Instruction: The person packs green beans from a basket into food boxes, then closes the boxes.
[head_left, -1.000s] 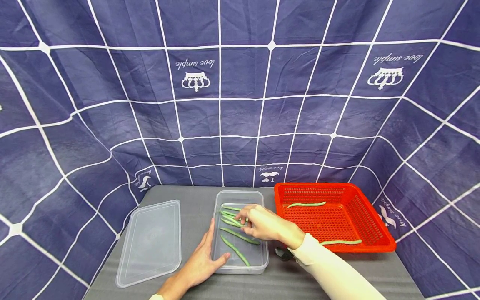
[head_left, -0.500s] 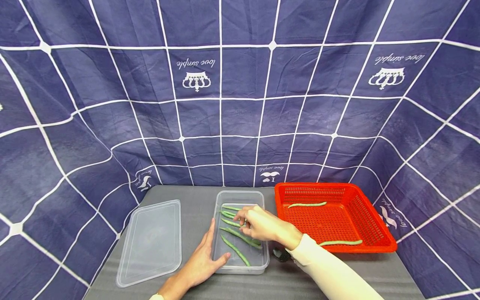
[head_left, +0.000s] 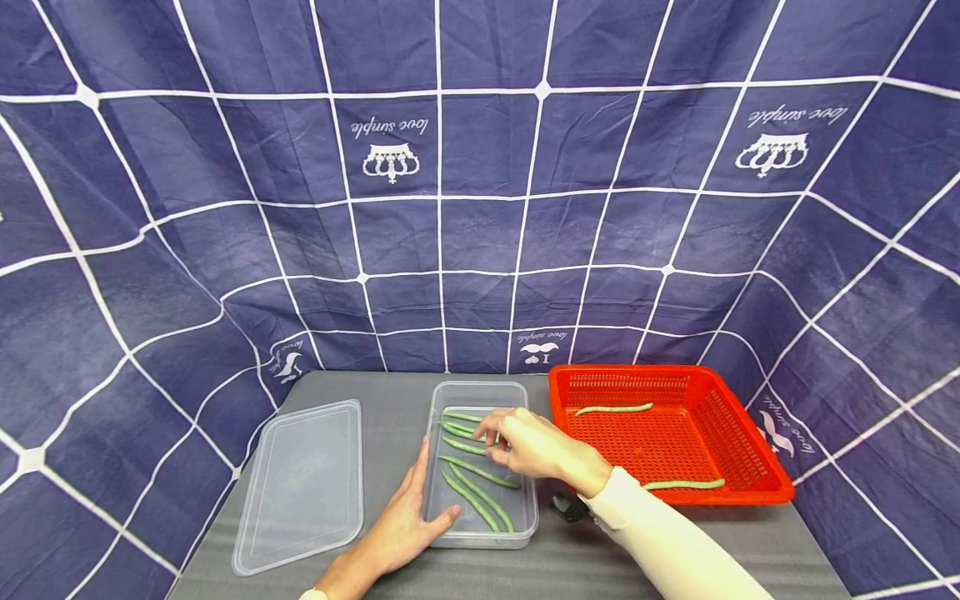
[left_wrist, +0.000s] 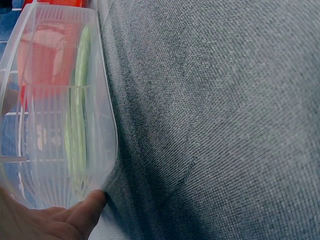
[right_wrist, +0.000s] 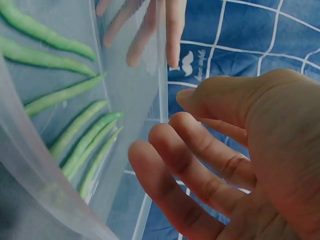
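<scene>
A clear plastic container stands in the middle of the table with several green beans lying apart in it. Two of them lie side by side near its front end; part of the far group is hidden by my right hand. That hand hovers over the container's right half, and in the right wrist view its loosely bent fingers hold nothing. My left hand rests along the container's left side, fingers straight, thumb at the front rim. In the left wrist view its fingertips touch the container wall.
To the right stands a red perforated basket with one bean at its back and another bean at its front. A clear lid lies flat on the left. Blue gridded cloth hangs behind and at both sides.
A bean has shifted toward the container's front and now lies beside the front bean. My right hand has moved slightly and its fingers are off that bean. My left hand has stayed put.
</scene>
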